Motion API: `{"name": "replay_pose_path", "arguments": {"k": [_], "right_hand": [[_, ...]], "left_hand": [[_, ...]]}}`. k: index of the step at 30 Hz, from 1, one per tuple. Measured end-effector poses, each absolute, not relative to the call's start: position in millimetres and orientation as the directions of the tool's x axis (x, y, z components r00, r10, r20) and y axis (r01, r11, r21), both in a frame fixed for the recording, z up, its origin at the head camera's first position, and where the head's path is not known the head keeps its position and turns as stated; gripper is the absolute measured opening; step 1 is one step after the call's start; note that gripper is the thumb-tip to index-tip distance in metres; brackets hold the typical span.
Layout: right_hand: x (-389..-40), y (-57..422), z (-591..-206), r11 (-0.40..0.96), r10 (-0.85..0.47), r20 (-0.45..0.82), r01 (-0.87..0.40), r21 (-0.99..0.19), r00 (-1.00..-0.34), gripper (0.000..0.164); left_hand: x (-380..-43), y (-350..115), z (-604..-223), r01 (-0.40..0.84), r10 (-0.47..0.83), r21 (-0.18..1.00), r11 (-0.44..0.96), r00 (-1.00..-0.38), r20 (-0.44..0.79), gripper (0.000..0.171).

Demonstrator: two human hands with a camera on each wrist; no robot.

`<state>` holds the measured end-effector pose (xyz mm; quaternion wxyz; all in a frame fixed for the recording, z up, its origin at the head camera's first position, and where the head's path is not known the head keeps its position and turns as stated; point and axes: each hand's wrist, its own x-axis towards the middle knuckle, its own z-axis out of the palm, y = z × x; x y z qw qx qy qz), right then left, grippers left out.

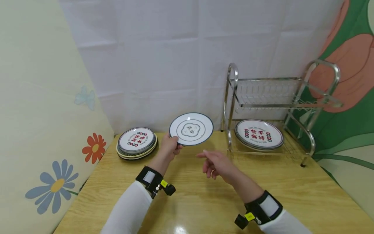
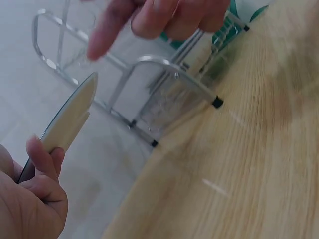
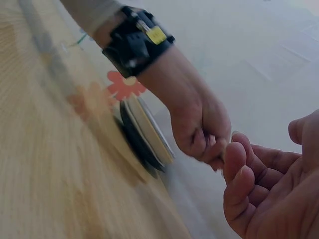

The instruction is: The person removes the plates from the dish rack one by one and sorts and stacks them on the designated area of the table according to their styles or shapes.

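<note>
My left hand (image 1: 169, 146) grips the left edge of a white plate (image 1: 191, 130) with a dark blue rim and a blue pattern at its middle. The plate is held off the table, its face tilted toward the head camera. In the left wrist view, the same plate (image 2: 70, 114) appears nearly edge-on, with fingers curled under its rim. To the right of and a little below the plate is my right hand (image 1: 217, 164), its index finger extended and the others loosely bent. Nothing is in the right hand (image 3: 269, 189), and a gap separates it from the plate.
A plate stack (image 1: 137, 141) stands at the table's back left. At the right is a two-tier metal dish rack (image 1: 232, 107), with stacked plates (image 1: 259, 134), printed in red and black, on its lower level. A white cloth (image 1: 155, 65) hangs behind the wooden table (image 1: 190, 195).
</note>
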<state>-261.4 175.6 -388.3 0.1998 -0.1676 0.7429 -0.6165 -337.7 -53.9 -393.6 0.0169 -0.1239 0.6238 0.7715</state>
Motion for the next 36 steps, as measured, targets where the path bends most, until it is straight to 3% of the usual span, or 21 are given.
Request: {"name": "replay_pose_path", "arguments": {"k": [12, 18, 36], "right_hand": [[-242, 159, -388, 0.198, -0.613, -0.089, -0.043, -0.979, -0.785, 0.055], [-238, 156, -387, 0.203, -0.625, -0.081, -0.062, -0.977, -0.777, 0.051], [-236, 157, -384, 0.216, -0.612, -0.094, -0.052, -0.975, -0.785, 0.049]], "left_hand": [[-373, -61, -441, -0.316, -0.256, 0.938, -0.143, -0.904, -0.344, 0.051], [-380, -61, -453, -0.354, -0.326, 0.926, -0.128, -0.867, -0.376, 0.052], [-382, -60, -457, -0.45, -0.353, 0.891, -0.066, -0.824, -0.443, 0.048]]}}
